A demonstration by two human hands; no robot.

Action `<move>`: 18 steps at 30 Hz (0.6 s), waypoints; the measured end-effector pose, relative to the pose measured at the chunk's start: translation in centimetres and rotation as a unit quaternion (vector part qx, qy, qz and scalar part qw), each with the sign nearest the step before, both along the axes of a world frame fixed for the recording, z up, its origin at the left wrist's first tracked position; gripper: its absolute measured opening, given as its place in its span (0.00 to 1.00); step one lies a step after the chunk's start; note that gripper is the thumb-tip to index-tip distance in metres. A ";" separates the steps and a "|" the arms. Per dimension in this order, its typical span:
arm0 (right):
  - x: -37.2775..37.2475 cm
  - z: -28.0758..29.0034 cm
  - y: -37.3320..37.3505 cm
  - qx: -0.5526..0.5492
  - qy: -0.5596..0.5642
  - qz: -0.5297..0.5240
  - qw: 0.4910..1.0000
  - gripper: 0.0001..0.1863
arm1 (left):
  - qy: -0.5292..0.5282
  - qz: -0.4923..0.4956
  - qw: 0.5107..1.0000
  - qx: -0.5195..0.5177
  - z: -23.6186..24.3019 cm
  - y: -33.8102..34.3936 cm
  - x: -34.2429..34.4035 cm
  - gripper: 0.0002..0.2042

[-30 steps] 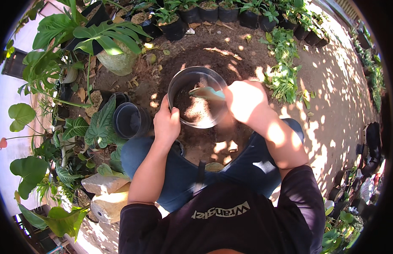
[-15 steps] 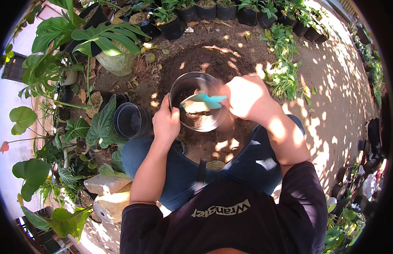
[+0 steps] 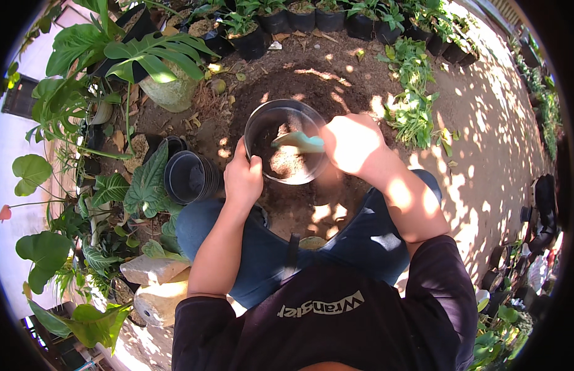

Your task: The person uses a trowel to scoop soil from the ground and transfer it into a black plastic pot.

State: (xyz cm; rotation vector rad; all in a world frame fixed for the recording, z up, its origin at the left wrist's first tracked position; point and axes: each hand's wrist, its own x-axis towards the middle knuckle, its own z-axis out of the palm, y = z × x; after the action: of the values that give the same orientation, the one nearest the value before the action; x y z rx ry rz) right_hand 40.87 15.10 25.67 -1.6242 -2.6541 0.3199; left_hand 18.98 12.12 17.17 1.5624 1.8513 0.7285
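Observation:
A dark round plastic pot with soil in it is held in front of me over the ground. My left hand grips its left rim, with the thumb on the near side. Closed around the handle of a teal hand trowel is my right hand, at the pot's right rim. The trowel's blade reaches inside the pot, over the soil, and is a little blurred. My right fingers hide the handle.
A stack of empty black pots stands by my left knee. Beyond my pot lies a mound of dark soil. Cut green plants lie to its right. Potted seedlings line the back; large leafy plants and stones are at left.
The trowel blade has turned and tipped lower inside the pot. The pot has tilted and shifted slightly up and left, with my left hand still on it.

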 end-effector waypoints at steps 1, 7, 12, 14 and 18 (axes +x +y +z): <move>0.2 0.8 0.0 -0.018 0.002 0.004 1.000 0.08 | 0.014 -0.002 1.000 0.019 0.0 0.0 -0.1 0.24; 0.4 0.7 0.6 -0.013 -0.057 -0.044 0.997 0.06 | 0.013 -0.001 1.000 0.007 0.2 0.0 0.0 0.25; 1.5 1.2 0.4 -0.029 0.041 0.002 0.999 0.06 | 0.055 -0.001 0.998 0.018 0.8 -0.2 0.0 0.25; 1.5 1.0 0.7 0.008 -0.007 -0.014 1.000 0.06 | 0.064 -0.001 0.998 -0.003 1.0 -0.2 -0.1 0.25; 0.7 -0.4 0.9 -0.026 -0.019 0.017 0.999 0.07 | 0.053 0.008 0.999 0.001 0.6 -0.1 -0.1 0.26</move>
State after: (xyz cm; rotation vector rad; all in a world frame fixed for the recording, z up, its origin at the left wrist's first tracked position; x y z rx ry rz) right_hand 41.58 16.02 25.23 -1.6186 -2.7265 0.3654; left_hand 18.92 12.05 17.80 1.6172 1.9422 0.6659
